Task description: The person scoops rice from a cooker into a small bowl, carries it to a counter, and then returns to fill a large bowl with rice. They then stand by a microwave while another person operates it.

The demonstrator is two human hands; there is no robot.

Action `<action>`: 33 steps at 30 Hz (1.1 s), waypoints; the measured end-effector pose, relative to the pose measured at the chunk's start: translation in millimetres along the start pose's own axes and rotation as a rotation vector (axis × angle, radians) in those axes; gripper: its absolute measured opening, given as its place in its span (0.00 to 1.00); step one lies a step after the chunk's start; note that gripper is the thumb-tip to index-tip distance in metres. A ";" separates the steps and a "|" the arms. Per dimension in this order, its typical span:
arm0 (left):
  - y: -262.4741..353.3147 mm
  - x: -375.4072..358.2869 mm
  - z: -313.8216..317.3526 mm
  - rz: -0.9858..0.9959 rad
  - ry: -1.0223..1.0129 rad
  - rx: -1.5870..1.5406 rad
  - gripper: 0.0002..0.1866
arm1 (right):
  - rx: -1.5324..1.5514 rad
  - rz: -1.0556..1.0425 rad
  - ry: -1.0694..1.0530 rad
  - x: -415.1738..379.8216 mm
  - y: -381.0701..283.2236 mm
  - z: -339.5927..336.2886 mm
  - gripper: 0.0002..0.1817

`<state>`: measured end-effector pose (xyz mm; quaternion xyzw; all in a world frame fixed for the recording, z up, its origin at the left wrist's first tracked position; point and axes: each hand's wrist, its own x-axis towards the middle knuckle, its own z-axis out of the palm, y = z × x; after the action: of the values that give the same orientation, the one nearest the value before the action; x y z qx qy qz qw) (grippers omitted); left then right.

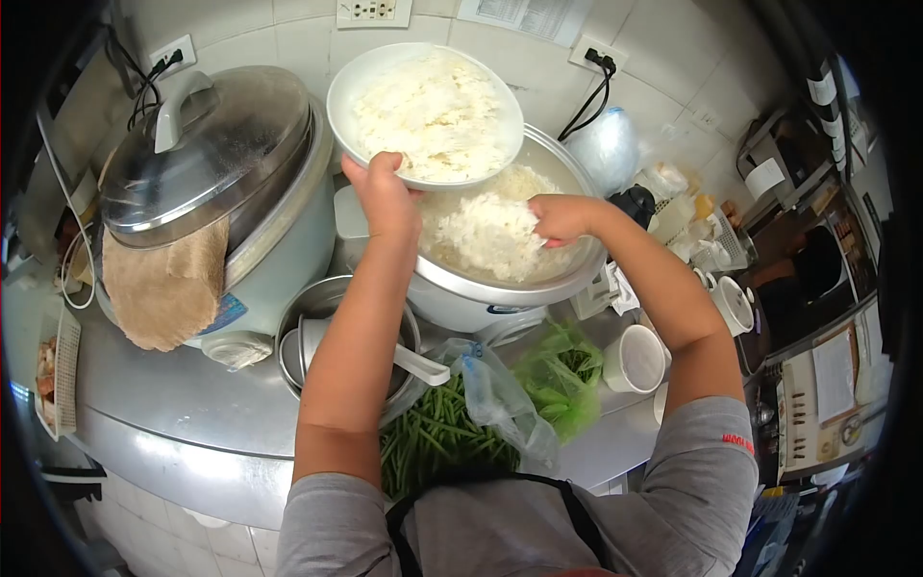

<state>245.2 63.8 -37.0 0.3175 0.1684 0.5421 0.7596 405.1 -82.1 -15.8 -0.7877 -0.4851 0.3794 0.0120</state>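
Note:
A white bowl (339,108) filled with white rice (433,111) is tilted over the left rim of a large round cooker (577,284). My left hand (383,192) grips the bowl by its lower left edge, thumb over the rim. Inside the cooker, my right hand (565,221) is closed at the right side of a big clump of rice (492,236). Whether a scoop lies under that clump is hidden. More rice shows in the cooker behind it.
A second cooker with a metal lid (216,144) and a tan cloth (163,288) stands at left. Nearer are a metal pot (286,332) with a white-handled ladle (423,365), green beans (447,433) in plastic bags, and a white tub (635,359).

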 end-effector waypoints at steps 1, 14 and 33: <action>1.6 0.2 -0.4 0.007 -0.014 0.002 0.30 | 0.057 0.025 0.030 -8.9 7.8 -7.4 0.08; 41.6 -29.9 -28.3 0.000 -0.064 0.151 0.28 | 0.060 -0.053 0.721 -57.5 -69.1 -77.3 0.13; 37.1 -47.9 -37.6 -0.092 -0.131 -0.084 0.31 | -0.617 0.544 0.628 -34.9 -4.0 -31.2 0.17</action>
<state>179.0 38.3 -44.4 0.3119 0.1099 0.4912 0.8058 412.7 -96.0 28.5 -0.9282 -0.3252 -0.0466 -0.1748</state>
